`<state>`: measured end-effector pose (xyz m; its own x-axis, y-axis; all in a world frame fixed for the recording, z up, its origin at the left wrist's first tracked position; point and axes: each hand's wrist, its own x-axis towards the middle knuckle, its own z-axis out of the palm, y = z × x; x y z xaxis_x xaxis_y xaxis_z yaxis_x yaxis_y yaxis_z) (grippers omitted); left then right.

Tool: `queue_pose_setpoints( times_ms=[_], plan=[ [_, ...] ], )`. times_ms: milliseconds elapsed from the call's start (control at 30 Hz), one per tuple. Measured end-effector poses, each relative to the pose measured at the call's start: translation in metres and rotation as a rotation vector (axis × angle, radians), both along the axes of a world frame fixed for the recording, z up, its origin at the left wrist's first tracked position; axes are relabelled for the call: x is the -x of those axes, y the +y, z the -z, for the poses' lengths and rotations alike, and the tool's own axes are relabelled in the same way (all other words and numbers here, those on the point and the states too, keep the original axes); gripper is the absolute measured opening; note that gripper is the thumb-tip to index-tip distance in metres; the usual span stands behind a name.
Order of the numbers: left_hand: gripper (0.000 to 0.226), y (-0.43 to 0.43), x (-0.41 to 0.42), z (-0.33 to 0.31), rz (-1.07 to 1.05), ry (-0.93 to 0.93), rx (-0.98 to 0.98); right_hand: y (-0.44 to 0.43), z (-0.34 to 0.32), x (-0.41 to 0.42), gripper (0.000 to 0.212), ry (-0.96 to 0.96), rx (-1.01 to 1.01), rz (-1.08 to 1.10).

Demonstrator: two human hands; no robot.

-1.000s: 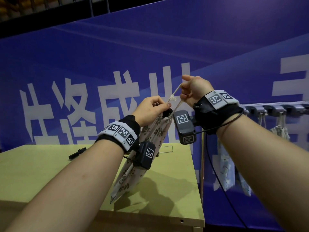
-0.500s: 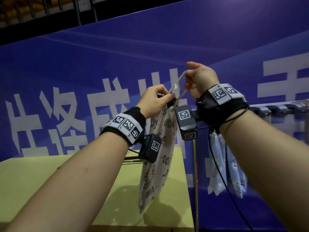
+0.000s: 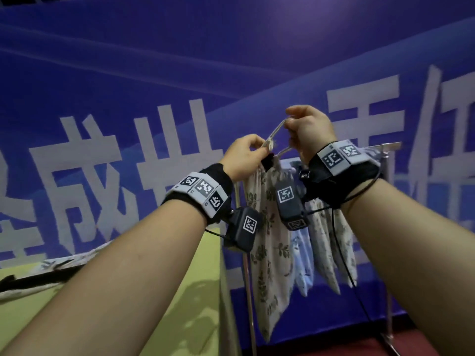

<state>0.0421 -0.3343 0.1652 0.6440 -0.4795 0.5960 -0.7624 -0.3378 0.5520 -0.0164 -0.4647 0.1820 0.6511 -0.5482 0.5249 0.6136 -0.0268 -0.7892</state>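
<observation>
Room: blue banner wall (image 3: pixel 180 73) with large white characters; strip of red floor (image 3: pixel 424 341) at lower right. Surface: yellow-green table (image 3: pixel 200 291) under my left forearm, bearing a pale printed cloth (image 3: pixel 64 260) and a long black item (image 3: pixel 38 278) at its far left, both blurred. Fixture: metal rack (image 3: pixel 384 160) just right of the table. Hung from it, a pale blue bag (image 3: pixel 304 265) and a leaf-print bag (image 3: pixel 323 240) side by side. Containers, item in hand: floral drawstring bag (image 3: pixel 270 253), hanging free in the air past the table's right edge, in front of the rack's near pole, mouth gathered shut, contents not visible. Cord (image 3: pixel 276 129): pale, knotted, running up from the bag's neck. My left hand (image 3: pixel 244 158): fingers curled, pinching the cord at the knot just above the neck. My right hand (image 3: pixel 311 132): higher and to the right, fingers curled round the cord's upper loop. Worn: black wristbands with square printed markers and a dark box at each wrist; a black cable (image 3: pixel 344 253) trails down from the right one
</observation>
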Motion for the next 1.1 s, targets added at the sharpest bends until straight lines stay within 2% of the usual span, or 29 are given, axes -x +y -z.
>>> queue_pose_setpoints(
  times_ms=[100, 300, 467, 567, 700, 833, 967, 1100],
  plan=[
    [0.021, -0.020, -0.017, 0.022, 0.013, 0.152, 0.001, -0.021, 0.027, -0.015, 0.030, 0.096, 0.114, 0.022],
    [0.019, -0.057, -0.031, 0.049, 0.105, 0.458, -0.104, -0.067, 0.073, -0.036, 0.029, 0.185, 0.136, -0.010],
    [0.028, -0.080, -0.039, 0.062, 0.217, 0.604, -0.141, -0.087, 0.093, -0.051, 0.028, 0.222, 0.228, 0.019],
    [0.020, -0.092, -0.040, 0.064, 0.263, 0.702, -0.152, -0.095, 0.105, -0.053, 0.027, 0.231, 0.226, 0.005],
    [0.029, -0.109, -0.047, 0.068, 0.254, 0.749, -0.103, -0.112, 0.116, -0.059, 0.030, 0.236, 0.230, 0.034],
    [0.030, -0.127, -0.049, 0.074, 0.262, 0.758, -0.028, -0.128, 0.125, -0.064, 0.013, 0.279, 0.244, 0.065],
    [0.029, -0.150, -0.051, 0.080, 0.290, 0.811, 0.010, -0.150, 0.134, -0.056, 0.011, 0.349, 0.228, 0.000],
    [0.030, -0.173, -0.054, 0.084, 0.341, 0.906, 0.066, -0.173, 0.146, -0.046, 0.019, 0.401, 0.213, -0.065]
  ],
)
